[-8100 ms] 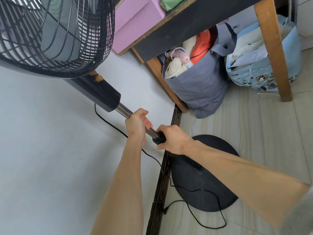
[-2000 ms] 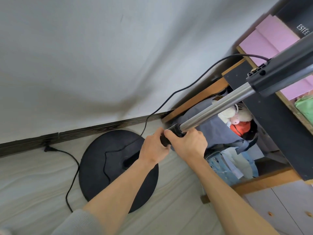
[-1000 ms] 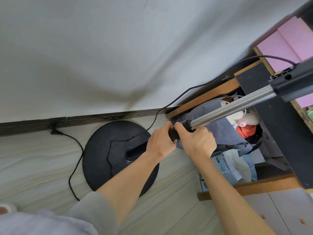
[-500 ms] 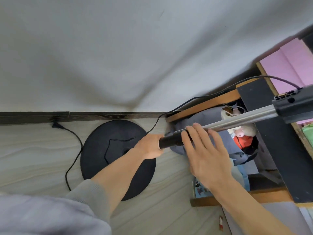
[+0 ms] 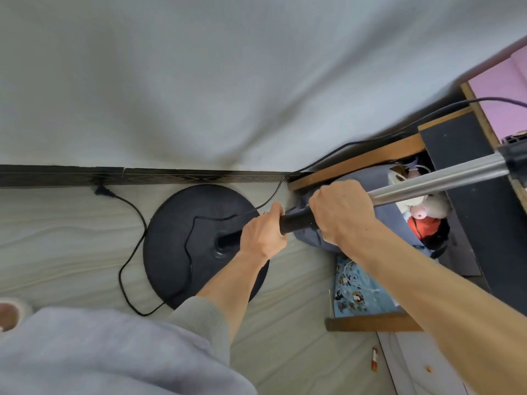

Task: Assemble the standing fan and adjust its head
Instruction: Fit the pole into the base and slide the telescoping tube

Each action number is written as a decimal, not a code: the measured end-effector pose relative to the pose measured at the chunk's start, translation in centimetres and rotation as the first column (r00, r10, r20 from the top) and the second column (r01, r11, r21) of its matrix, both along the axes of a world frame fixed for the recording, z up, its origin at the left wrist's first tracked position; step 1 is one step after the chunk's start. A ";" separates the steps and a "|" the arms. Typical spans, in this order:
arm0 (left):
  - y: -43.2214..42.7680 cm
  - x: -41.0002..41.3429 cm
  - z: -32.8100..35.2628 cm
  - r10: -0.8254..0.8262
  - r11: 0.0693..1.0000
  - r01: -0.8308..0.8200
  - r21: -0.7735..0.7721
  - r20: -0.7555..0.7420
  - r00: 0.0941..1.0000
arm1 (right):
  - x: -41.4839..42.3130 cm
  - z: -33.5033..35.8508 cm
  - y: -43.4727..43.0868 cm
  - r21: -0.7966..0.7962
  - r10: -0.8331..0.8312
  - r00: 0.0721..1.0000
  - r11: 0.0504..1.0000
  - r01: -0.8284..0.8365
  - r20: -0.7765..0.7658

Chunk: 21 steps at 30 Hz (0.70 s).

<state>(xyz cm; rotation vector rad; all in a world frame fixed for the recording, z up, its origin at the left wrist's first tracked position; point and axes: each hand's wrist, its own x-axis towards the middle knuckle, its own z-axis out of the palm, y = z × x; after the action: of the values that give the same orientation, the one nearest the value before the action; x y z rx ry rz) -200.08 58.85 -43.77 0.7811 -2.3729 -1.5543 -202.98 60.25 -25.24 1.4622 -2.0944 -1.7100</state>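
Standing fan during assembly, seen from above. The round black base is lying flat on the pale floor, just in front of the dark skirting board. The fan pole, a bright metal tube with a black collar at its lower end, is slanting up and away from the base toward the right, where it is meeting a dark housing at the picture's edge. The left hand is curling closed around the black tube just below the collar, directly above the base's centre socket. The right hand is wrapping shut around the pole on the collar's far side from the base. A black power cord is trailing across the base and looping over the floor to the base's left. To the right of the base, a grey bag holding soft toys is sitting under a desk; a blue patterned bag is lying beside it.
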 end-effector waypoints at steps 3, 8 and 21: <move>0.1 0.0 0.0 0.014 1.000 -0.014 -0.001 -0.004 1.000 | -0.4 0.0 -1.0 0.039 -0.128 0.992 0.991 0.128 -0.012; 0.3 0.0 0.0 0.013 1.000 -0.013 -0.011 -0.004 1.000 | 0.0 0.6 -0.8 -0.039 -0.176 0.984 0.984 0.177 0.012; 1.5 -0.1 -0.2 0.077 0.997 -0.077 -0.014 -0.014 0.997 | -0.2 -0.8 1.4 -0.052 -0.064 0.997 0.997 0.062 -0.034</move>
<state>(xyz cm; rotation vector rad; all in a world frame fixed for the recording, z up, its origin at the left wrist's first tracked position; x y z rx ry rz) -200.14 60.33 -44.01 0.8455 -2.3132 -1.5059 -203.14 61.61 -26.03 1.3561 -2.1716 -1.6772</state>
